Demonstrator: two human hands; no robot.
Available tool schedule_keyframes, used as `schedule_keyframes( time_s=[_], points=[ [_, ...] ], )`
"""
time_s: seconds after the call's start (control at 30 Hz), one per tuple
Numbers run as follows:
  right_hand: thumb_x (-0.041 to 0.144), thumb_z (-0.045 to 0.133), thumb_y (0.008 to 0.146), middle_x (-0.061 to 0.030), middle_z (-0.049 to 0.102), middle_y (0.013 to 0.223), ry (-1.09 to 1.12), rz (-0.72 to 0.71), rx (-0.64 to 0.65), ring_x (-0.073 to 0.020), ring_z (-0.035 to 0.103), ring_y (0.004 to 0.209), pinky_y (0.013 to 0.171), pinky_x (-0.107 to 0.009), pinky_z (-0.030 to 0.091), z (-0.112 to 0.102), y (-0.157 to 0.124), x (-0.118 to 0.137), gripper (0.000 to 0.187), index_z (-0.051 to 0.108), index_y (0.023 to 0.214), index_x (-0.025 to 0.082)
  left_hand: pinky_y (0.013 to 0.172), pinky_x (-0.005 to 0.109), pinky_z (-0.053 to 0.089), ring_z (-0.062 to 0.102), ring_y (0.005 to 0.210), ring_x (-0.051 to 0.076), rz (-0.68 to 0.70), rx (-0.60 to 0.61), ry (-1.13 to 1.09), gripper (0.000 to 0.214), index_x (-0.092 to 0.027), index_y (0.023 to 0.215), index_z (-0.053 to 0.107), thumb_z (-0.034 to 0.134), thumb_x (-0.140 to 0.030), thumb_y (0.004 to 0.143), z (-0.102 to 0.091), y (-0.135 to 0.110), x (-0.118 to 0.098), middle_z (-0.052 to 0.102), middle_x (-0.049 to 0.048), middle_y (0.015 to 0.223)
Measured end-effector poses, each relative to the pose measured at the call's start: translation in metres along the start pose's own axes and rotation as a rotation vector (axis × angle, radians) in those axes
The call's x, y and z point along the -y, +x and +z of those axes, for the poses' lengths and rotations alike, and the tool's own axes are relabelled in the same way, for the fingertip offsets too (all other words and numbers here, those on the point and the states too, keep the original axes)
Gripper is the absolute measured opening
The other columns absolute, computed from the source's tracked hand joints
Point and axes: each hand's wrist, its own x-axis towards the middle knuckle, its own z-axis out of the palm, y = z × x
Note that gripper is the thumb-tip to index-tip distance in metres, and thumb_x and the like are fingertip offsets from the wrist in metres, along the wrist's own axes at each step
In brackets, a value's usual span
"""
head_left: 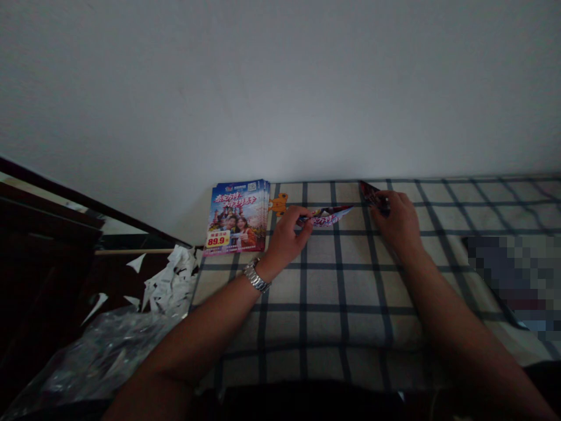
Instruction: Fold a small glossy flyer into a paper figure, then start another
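Observation:
My left hand [289,234], with a metal watch on its wrist, pinches one end of a folded colourful flyer [331,215] that lies on the checked cloth [333,292]. My right hand [397,219] is closed on the flyer's far, dark corner [371,196] near the wall. A stack of the same flyers [236,217], printed with 89.9 on a yellow tag, lies just left of my left hand.
A small orange figure [279,204] sits between the stack and my left hand. Torn white paper scraps [169,283] and a clear plastic bag [100,356] lie off the left edge. A blurred dark patch [512,275] is at right. A white wall rises behind.

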Motion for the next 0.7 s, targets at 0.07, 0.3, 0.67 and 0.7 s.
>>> schedule_keyframes(
  time_s=[0.07, 0.3, 0.67, 0.7],
  points=[
    [0.026, 0.065, 0.085, -0.0157, 0.068, 0.110, 0.014, 0.015, 0.007, -0.0335, 0.064, 0.099, 0.090, -0.049, 0.053, -0.001, 0.001, 0.001, 0.038, 0.067, 0.122, 0.020, 0.085, 0.032, 0.055, 0.064, 0.095, 0.017, 0.005, 0.003, 0.004, 0.008, -0.022, 0.108, 0.060, 0.059, -0.028, 0.104, 0.000, 0.000, 0.000, 0.065, 0.0041, 0.104],
    [0.035, 0.068, 0.089, -0.0108, 0.075, 0.107, 0.223, 0.097, -0.018, -0.0298, 0.070, 0.095, 0.087, -0.045, 0.057, -0.005, 0.000, 0.014, 0.034, 0.068, 0.120, 0.023, 0.085, 0.033, 0.055, 0.064, 0.094, 0.017, 0.003, 0.008, 0.040, 0.006, -0.022, 0.107, 0.061, 0.061, -0.025, 0.102, 0.000, 0.000, 0.001, 0.066, 0.0039, 0.105],
    [0.050, 0.071, 0.091, -0.0061, 0.080, 0.106, 0.803, 0.214, 0.141, -0.0263, 0.076, 0.097, 0.088, -0.044, 0.061, 0.004, -0.006, 0.028, 0.034, 0.068, 0.116, 0.027, 0.087, 0.035, 0.055, 0.066, 0.095, 0.018, -0.007, 0.064, 0.085, 0.008, -0.022, 0.110, 0.063, 0.062, -0.023, 0.102, 0.001, 0.000, -0.002, 0.069, 0.0042, 0.105],
    [0.050, 0.071, 0.091, -0.0060, 0.081, 0.106, 0.808, 0.215, 0.151, -0.0263, 0.076, 0.096, 0.087, -0.044, 0.062, 0.004, -0.007, 0.029, 0.034, 0.069, 0.116, 0.027, 0.087, 0.035, 0.055, 0.066, 0.094, 0.019, -0.013, 0.068, 0.087, 0.009, -0.022, 0.110, 0.063, 0.062, -0.023, 0.102, 0.001, 0.000, -0.002, 0.069, 0.0042, 0.105]
  ],
)
